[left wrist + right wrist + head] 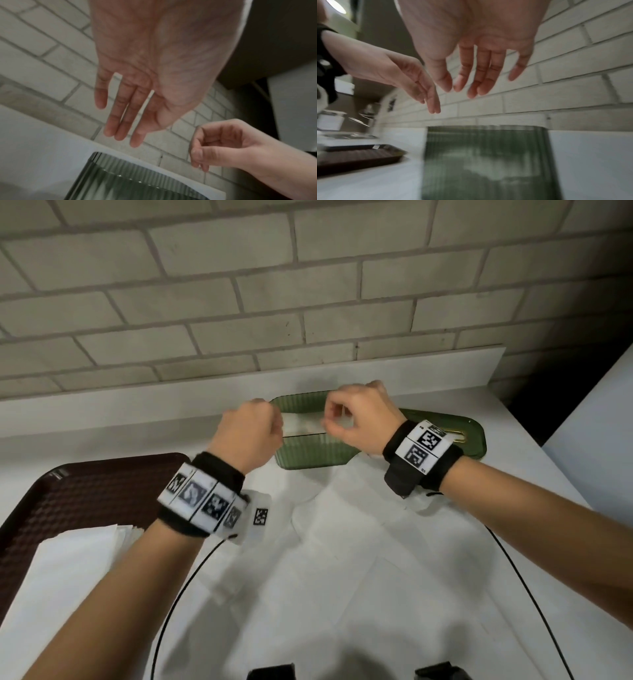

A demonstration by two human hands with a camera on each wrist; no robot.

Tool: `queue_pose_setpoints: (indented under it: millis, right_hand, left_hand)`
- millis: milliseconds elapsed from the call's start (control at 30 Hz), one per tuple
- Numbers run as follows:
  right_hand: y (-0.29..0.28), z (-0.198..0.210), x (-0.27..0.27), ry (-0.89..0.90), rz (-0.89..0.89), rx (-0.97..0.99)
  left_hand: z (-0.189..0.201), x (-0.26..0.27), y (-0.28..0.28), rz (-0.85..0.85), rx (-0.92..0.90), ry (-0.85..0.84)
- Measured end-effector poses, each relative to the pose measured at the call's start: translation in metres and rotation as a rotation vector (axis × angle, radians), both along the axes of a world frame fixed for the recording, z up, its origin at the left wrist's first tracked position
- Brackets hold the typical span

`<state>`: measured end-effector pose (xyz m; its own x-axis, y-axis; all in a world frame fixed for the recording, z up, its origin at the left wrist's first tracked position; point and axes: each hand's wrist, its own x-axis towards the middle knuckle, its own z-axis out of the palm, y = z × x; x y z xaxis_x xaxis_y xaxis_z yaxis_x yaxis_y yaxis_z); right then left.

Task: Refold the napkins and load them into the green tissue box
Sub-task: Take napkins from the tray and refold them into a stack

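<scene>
The green ribbed tissue box (308, 455) stands open near the back wall with white napkins (301, 422) lying inside. My left hand (253, 433) hovers over its left end. In the left wrist view the left hand (120, 121) has relaxed, nearly straight fingers and holds nothing. My right hand (352, 419) hovers over the box's right end. The right wrist view shows this right hand (465, 83) loosely curled, thumb close to forefinger, with nothing between them. Both hands are apart from the box (488, 162). Unfolded white napkins (342, 525) lie spread on the table in front of it.
The box's green lid (474, 445) lies flat just right of the box. A brown tray (85, 484) at the left holds a stack of white napkins (68, 559). A brick wall rises close behind the box. Black cables trail from both wrists.
</scene>
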<state>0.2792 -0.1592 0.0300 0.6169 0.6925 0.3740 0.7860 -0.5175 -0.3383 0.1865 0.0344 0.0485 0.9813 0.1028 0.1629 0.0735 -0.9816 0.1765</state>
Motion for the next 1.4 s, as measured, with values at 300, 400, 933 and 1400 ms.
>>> queue_pose_setpoints:
  millis: [300, 400, 933, 1400]
  right_hand:
    - [0.004, -0.058, -0.035, 0.217, 0.222, -0.757]
    - [0.007, -0.057, -0.036, 0.218, 0.211, -0.815]
    - [-0.004, -0.048, -0.040, 0.143, 0.150, -0.693]
    - [-0.042, 0.018, -0.050, 0.869, 0.086, 0.466]
  left_hand:
    - [-0.056, -0.083, -0.023, 0.108, 0.024, 0.685]
    - [-0.063, -0.089, -0.016, 0.126, 0.061, 0.674]
    - [-0.083, -0.089, -0.013, 0.059, 0.398, 0.496]
    - [-0.052, -0.095, 0.027, 0.434, -1.775, -0.007]
